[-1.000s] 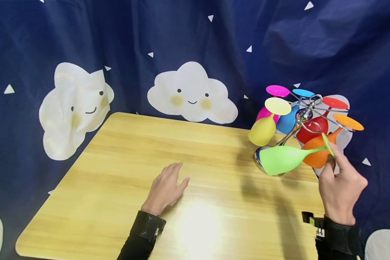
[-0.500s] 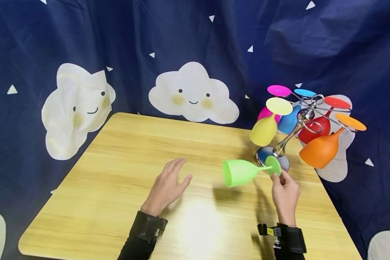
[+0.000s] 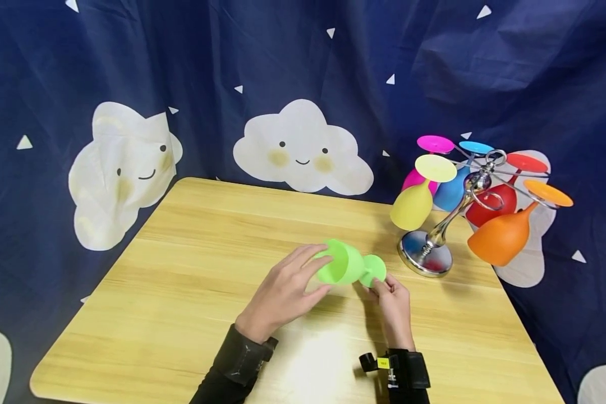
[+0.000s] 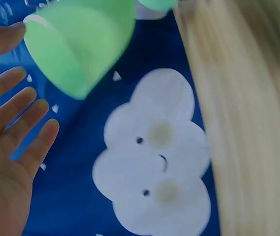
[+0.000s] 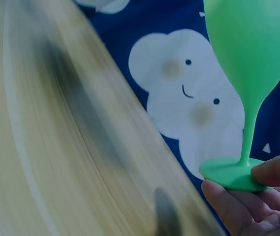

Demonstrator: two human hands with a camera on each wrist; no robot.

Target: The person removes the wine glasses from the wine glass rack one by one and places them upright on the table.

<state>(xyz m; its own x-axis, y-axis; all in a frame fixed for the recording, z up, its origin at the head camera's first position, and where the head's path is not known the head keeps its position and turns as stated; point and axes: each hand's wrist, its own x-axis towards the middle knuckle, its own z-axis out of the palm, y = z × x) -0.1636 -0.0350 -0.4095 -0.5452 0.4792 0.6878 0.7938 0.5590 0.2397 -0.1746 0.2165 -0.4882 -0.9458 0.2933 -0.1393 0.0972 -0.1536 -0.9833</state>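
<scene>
A green plastic wine glass is held tilted above the table, its mouth toward my left hand. My right hand pinches the edge of its round foot between thumb and fingers, which the right wrist view shows closely at the foot. Beside the bowl is my left hand, fingers spread and fairly straight. In the left wrist view its thumb tip is at the rim, and I cannot tell whether it touches. The other fingers of the left hand are apart from the glass.
At the right stands a chrome rack with a round base. Upside down from it hang yellow, pink, blue, red and orange wine glasses. A dark blue cloud-print curtain backs the wooden table.
My right hand has carried the green wine glass left from the rack toward the table's middle. My left hand has moved right, up to the bowl.
</scene>
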